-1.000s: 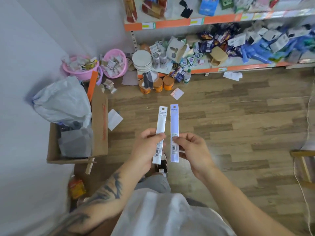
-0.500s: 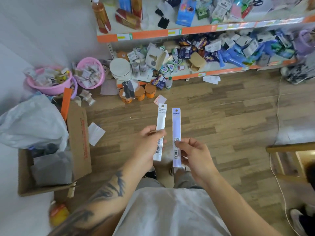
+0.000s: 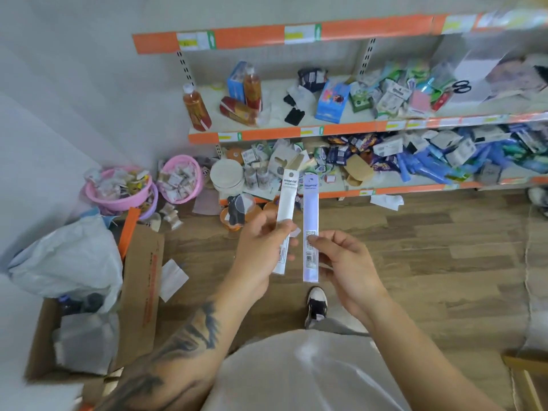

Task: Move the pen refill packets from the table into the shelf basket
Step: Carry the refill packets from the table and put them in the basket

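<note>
**Packets in both hands, held up facing shelf**

Packets x2, one per hand, both upright, side by side w/ small gap, not touching. White packet (image 3: 286, 215) in left hand (image 3: 261, 250): thumb on front at about mid-length, fingers (image 3: 292, 241) curled round behind, tips showing at right edge; upper half sticks up above the hand, lower end pokes out below the fingers. Lilac packet (image 3: 310, 209) in right hand (image 3: 347, 262): pinched near barcode in lower half, thumb tip on front, other fingers curled behind; top well above the hand. Both held in air over wood floor (image 3: 430, 256), in front of lower shelf (image 3: 415, 189) of orange-edged rack. Two pink baskets (image 3: 181, 180) w/ small wrapped items sit on floor left of rack. Cardboard box (image 3: 139, 292) w/ grey plastic bag (image 3: 68, 262) at far left. Shoe (image 3: 316, 304) visible below the packets.
</note>
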A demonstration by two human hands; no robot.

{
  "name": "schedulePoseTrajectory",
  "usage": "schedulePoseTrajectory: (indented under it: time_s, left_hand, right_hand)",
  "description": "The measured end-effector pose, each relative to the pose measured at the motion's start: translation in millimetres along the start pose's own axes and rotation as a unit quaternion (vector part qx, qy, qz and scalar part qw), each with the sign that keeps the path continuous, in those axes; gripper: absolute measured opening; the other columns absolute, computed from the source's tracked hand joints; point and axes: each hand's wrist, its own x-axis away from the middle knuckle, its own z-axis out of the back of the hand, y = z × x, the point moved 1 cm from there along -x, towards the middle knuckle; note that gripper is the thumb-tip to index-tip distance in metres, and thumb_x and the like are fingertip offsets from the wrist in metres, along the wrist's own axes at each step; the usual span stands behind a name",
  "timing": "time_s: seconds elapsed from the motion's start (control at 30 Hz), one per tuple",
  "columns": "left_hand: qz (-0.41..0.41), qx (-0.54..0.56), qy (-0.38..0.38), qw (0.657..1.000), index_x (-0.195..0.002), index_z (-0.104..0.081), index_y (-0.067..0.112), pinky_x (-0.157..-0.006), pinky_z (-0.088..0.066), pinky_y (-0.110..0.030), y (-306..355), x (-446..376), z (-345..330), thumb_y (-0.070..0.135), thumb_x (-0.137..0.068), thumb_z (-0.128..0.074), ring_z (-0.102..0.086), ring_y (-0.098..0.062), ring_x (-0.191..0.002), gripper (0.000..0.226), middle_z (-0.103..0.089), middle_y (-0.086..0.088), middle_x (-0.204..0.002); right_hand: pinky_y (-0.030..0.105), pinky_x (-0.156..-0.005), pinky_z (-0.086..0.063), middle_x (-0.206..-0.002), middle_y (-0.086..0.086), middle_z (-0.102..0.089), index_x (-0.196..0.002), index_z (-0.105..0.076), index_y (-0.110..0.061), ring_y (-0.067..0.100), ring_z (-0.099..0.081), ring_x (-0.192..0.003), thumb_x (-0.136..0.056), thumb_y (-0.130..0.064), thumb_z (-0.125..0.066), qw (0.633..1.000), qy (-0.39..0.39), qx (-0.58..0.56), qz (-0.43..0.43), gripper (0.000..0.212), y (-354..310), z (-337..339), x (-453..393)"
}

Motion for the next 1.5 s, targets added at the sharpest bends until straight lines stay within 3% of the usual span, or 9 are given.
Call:
schedulePoseTrajectory:
  time_s: [0.17,0.37,0.63,0.77,0.9,1.0,1.13,1.33,1.5]
  left_hand:
    - [-0.024,0.042,0.03,0.998,-0.107,-0.063,0.014,-0.053,-0.055,-0.034,40,-31,-55,0.016,-0.104,-0.061,-0.072,-0.026,-0.072,0.004,-0.073,-0.003,-0.084]
    - [-0.093,0.053,0.079,0.991,-0.115,-0.055,0.012,-0.043,-0.05,-0.03,88,-51,-93,0.018,-0.108,-0.055,-0.062,-0.023,-0.054,0.01,-0.066,-0.005,-0.078]
    - [-0.232,0.028,0.081,0.969,-0.118,-0.051,0.009,-0.039,-0.044,-0.032,176,-87,-108,0.019,-0.109,-0.051,-0.049,-0.025,-0.041,0.013,-0.064,-0.003,-0.069]
    - [-0.29,0.021,0.06,0.955,-0.115,-0.053,0.008,-0.039,-0.044,-0.034,229,-110,-108,0.02,-0.108,-0.053,-0.047,-0.027,-0.042,0.014,-0.062,-0.004,-0.068]
    - [-0.312,0.059,0.048,0.947,-0.112,-0.057,0.009,-0.039,-0.041,-0.031,288,-141,-104,0.021,-0.105,-0.058,-0.046,-0.026,-0.042,0.014,-0.059,-0.007,-0.069]
    - [-0.314,0.089,0.042,0.944,-0.104,-0.059,0.01,-0.041,-0.04,-0.03,330,-167,-96,0.019,-0.103,-0.061,-0.046,-0.024,-0.044,0.009,-0.059,-0.006,-0.07]
    - [-0.332,0.106,-0.006,0.937,-0.103,-0.07,0.009,-0.045,-0.043,-0.031,382,-192,-83,0.018,-0.101,-0.062,-0.053,-0.027,-0.052,0.013,-0.064,-0.014,-0.074]
    - [-0.328,0.144,-0.111,0.927,-0.104,-0.078,0.016,-0.042,-0.039,-0.027,444,-211,-68,0.026,-0.1,-0.063,-0.045,-0.025,-0.045,0.018,-0.061,-0.02,-0.07]
    - [-0.332,0.159,-0.161,0.916,-0.104,-0.077,0.014,-0.042,-0.039,-0.025,474,-228,-63,0.032,-0.098,-0.063,-0.046,-0.023,-0.044,0.024,-0.057,-0.016,-0.063]
  right_hand:
    - [0.047,-0.08,-0.055,-0.104,0.025,-0.075,-0.09,-0.073,-0.011,0.037,-0.07,-0.088,-0.099,-0.014,-0.066,0.998,-0.035,0.012,0.047,0.011,-62,30,-38]
    - [0.038,-0.067,-0.055,-0.093,0.02,-0.075,-0.095,-0.071,-0.007,0.033,-0.067,-0.08,-0.099,-0.013,-0.066,0.992,-0.076,0.021,0.1,0.01,-133,43,-75]
    - [0.041,-0.071,-0.052,-0.09,0.018,-0.074,-0.096,-0.073,-0.008,0.029,-0.068,-0.079,-0.096,-0.021,-0.072,0.964,-0.108,0.044,0.241,0.012,-237,15,-106]
    - [0.055,-0.076,-0.053,-0.09,0.022,-0.074,-0.096,-0.074,-0.009,0.045,-0.067,-0.079,-0.097,-0.018,-0.071,0.943,-0.117,0.035,0.308,0.01,-289,-13,-120]
    - [0.067,-0.079,-0.051,-0.089,0.02,-0.076,-0.093,-0.073,-0.012,0.04,-0.067,-0.074,-0.096,-0.019,-0.072,0.931,-0.12,0.032,0.342,0.007,-337,-46,-136]
    - [0.075,-0.08,-0.051,-0.092,0.027,-0.074,-0.098,-0.074,-0.009,0.057,-0.064,-0.083,-0.093,-0.022,-0.076,0.921,-0.1,0.037,0.374,0.014,-369,-73,-153]
    - [0.072,-0.081,-0.054,-0.092,0.028,-0.074,-0.102,-0.071,-0.005,0.057,-0.067,-0.085,-0.094,-0.016,-0.074,0.905,-0.094,0.022,0.415,0.014,-415,-114,-169]
    - [0.04,-0.059,-0.056,-0.083,0.021,-0.075,-0.102,-0.069,-0.006,0.032,-0.069,-0.064,-0.085,-0.021,-0.072,0.885,-0.111,-0.022,0.451,0.023,-466,-163,-179]
    - [0.044,-0.053,-0.05,-0.084,0.019,-0.07,-0.102,-0.069,-0.006,0.032,-0.059,-0.054,-0.088,-0.019,-0.074,0.868,-0.09,-0.044,0.487,0.02,-486,-187,-191]
